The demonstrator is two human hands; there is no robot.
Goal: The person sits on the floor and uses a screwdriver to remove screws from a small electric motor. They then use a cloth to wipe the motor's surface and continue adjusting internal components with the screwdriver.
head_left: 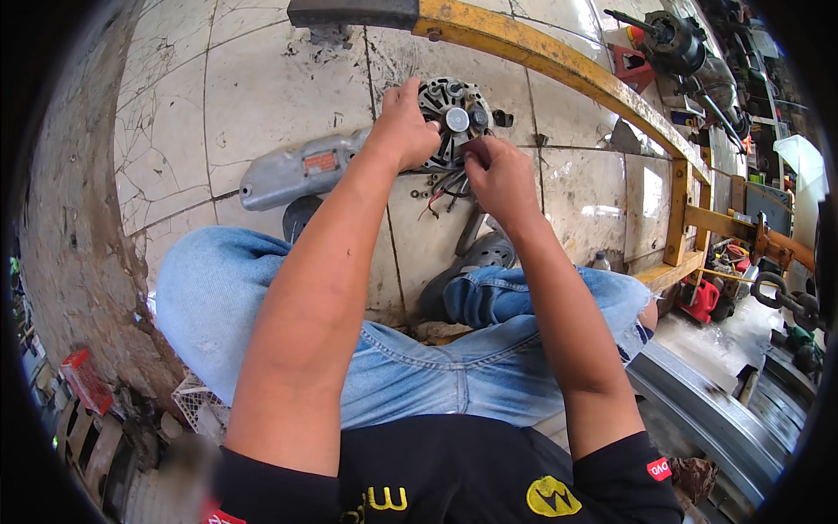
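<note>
A round, slotted metal alternator [456,120] lies on the tiled floor ahead of me, with a shiny bearing at its centre. My left hand [404,131] grips its left rim, thumb on the upper face and fingers along the outer edge. Between the thumb and fingers of my right hand [506,179] is a dark reddish-brown folded piece that looks like sandpaper [477,150], pressed against the alternator's near right side. Loose wires [449,185] and several small nuts [421,194] lie just on my side of it. The fingertips of my right hand are partly hidden.
A long grey metal cover [292,177] lies left of the alternator, partly behind my left forearm. The yellow steel frame [559,65] arches across the far side and down the right. Greasy machine parts [676,39] stand at far right. My shoe [491,251] is close by.
</note>
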